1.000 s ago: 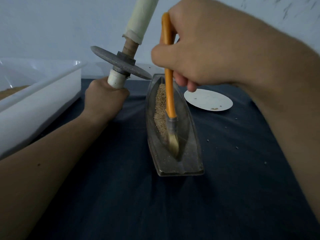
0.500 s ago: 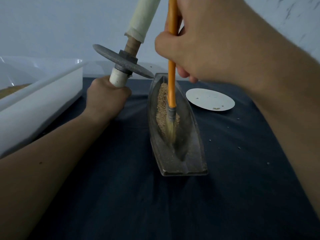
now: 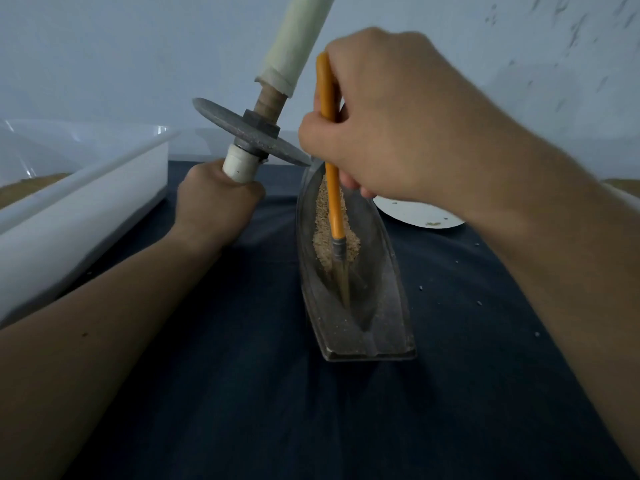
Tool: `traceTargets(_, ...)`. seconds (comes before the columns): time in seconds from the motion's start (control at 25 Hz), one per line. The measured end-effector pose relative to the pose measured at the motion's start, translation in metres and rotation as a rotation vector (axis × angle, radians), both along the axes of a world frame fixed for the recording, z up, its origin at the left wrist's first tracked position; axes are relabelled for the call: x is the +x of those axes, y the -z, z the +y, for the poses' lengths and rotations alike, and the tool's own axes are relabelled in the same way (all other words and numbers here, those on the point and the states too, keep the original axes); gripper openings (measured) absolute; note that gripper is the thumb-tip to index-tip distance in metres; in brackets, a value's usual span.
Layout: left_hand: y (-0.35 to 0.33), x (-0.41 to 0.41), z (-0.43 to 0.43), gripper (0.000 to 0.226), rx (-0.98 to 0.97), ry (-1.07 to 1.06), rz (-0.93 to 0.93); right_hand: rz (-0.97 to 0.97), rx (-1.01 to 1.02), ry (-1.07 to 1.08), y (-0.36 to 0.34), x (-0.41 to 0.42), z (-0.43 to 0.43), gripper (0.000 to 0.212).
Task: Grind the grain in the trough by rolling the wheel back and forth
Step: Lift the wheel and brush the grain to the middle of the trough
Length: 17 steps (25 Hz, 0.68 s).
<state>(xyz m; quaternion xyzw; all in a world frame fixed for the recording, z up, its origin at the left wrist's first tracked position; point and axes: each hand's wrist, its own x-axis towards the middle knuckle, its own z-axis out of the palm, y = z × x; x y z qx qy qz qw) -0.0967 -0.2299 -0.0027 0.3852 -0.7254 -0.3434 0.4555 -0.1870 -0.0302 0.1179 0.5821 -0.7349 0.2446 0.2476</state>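
The trough (image 3: pixel 389 289), a narrow boat-shaped metal vessel, stands lengthwise in the middle of the desk (image 3: pixel 263 420). The desk is covered with a dark blue cloth (image 3: pixel 485 393), and a pale bluish wall (image 3: pixel 104 46) rises behind the trough's far tip. Left of the trough, well apart, a big white plastic tub (image 3: pixel 86 209) lies along the desk. Right of the trough's far end, near it, a white plate (image 3: pixel 415 213) lies flat, partly hidden by the right forearm (image 3: pixel 554 237). The grain (image 3: pixel 322 216) is a tan heap in the far half of the trough's groove; the near half is dusty metal. The left hand (image 3: pixel 214 206), just left of the trough's far end, is closed in a fist around the lower white end of the axle (image 3: pixel 239 166). It holds the grey wheel (image 3: pixel 225 123) tilted in the air, outside the groove. The wheel's rim comes close to the trough's far tip; whether they touch cannot be told. The axle's cloth-wrapped upper handle (image 3: pixel 298 39) slants up out of view. The right hand (image 3: pixel 391 116), above the trough's far half, is curled around the orange shaft of a brush (image 3: pixel 332 188). Its bristles (image 3: pixel 343 282) point down into the groove at the near edge of the grain. Open cloth spreads before the trough's near end and on both its sides, with a few crumbs (image 3: pixel 420 288) scattered to its right.
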Motion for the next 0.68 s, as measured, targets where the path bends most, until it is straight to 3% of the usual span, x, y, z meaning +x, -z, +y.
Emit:
traceTargets(0.08,0.000,0.001,0.001,0.017,0.005,0.005,0.010,-0.037,-0.030,-0.036,0.003,-0.007,0.001,0.018)
traceTargets(0.32,0.000,0.001,0.001,0.016,0.028,0.009,0.027,-0.148,-0.396,-0.044,0.005,-0.041,0.003,0.025)
traceTargets(0.68,0.000,0.000,-0.002,0.018,0.041,0.002,0.034,-0.302,-0.385,-0.031,0.037,-0.071,-0.013,0.027)
